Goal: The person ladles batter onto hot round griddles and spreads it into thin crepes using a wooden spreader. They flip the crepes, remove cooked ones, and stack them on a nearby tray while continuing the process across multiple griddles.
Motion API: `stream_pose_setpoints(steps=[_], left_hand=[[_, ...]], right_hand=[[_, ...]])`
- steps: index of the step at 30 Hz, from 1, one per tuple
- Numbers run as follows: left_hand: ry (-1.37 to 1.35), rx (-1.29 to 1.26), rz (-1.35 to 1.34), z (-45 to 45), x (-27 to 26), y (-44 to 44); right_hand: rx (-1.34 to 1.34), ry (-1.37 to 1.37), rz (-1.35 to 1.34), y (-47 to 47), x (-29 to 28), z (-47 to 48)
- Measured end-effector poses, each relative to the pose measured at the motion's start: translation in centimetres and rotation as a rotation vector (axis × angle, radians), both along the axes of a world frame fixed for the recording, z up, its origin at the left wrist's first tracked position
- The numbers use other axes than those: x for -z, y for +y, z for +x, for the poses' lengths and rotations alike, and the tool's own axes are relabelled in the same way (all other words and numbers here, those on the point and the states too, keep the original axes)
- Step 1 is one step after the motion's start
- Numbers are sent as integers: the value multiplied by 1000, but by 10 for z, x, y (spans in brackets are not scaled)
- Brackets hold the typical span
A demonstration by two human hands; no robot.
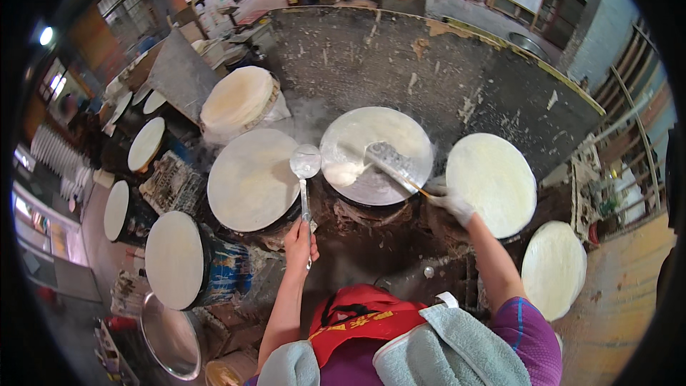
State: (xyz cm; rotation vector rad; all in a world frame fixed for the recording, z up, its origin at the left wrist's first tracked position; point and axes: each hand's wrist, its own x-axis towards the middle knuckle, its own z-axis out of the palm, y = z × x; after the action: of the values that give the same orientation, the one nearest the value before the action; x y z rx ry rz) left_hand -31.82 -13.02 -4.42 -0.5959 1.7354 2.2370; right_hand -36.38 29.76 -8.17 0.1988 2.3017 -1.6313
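My bare left hand (300, 246) grips the long handle of a metal ladle (305, 162), whose bowl hangs between two round griddles and bears whitish residue. My right hand (453, 205), in a pale glove and blurred, holds a flat scraper (388, 168) by its thin wooden handle. The scraper's blade lies over the middle griddle (375, 195). Left of the blade is a lump of wet white batter (343, 173); a thin whitish film covers much of that griddle. A pale round sheet (252, 182) covers the left griddle, and another pale sheet (490, 187) lies close to my right hand.
A stack of round sheets (238, 99) stands at the back left. A dark, splattered panel (396, 53) rises behind the griddles. To the left are a paint-streaked drum (230, 268) with a pale round top and a metal basin (171, 338). Another pale disc (554, 271) lies far right.
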Motion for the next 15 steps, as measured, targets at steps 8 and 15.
stream_pose_setpoints(steps=[8,15], left_hand=[[-102,228,-69,12,19,14],[-13,338,302,1,-33,-23]], right_hand=[[176,-258,-249,-14,25,80],[326,-141,-1080,-255,11,43]])
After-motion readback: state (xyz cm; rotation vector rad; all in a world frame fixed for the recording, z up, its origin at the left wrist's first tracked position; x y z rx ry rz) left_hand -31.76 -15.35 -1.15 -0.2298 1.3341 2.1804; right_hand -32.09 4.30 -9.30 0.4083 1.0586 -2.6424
